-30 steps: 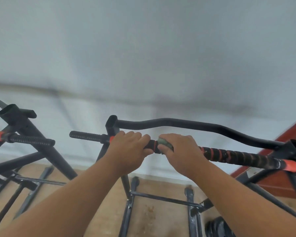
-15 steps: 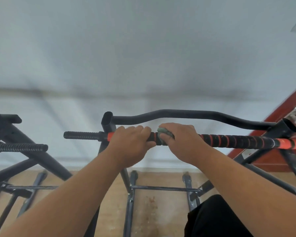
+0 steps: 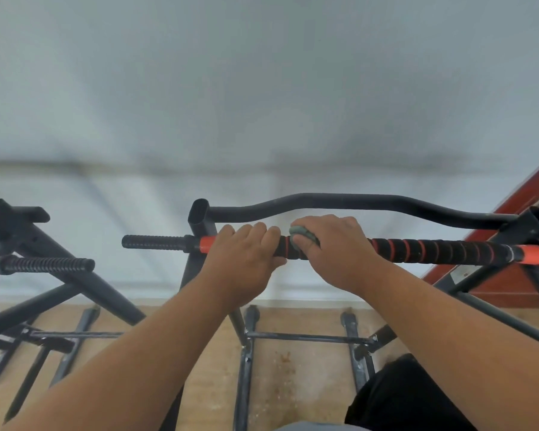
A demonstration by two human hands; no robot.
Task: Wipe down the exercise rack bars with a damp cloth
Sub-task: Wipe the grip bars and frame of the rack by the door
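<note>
A black exercise rack stands in front of me with a horizontal padded bar (image 3: 433,251), black with red rings and red ends. My left hand (image 3: 246,256) grips this bar near its left red end. My right hand (image 3: 336,247) grips the bar just to the right, with a small grey-green cloth (image 3: 304,234) bunched under its fingers against the bar. Only a corner of the cloth shows. A curved black upper bar (image 3: 339,205) runs behind both hands.
A second black rack (image 3: 28,244) with a ribbed grip stands at the left. The rack's floor rails (image 3: 305,339) lie on the wooden floor below. A white wall is behind and a red-brown door (image 3: 511,219) at the right.
The view has tilted and the bar now lies more level. Both hands keep their grip side by side on the bar; the right hand with the cloth has barely shifted.
</note>
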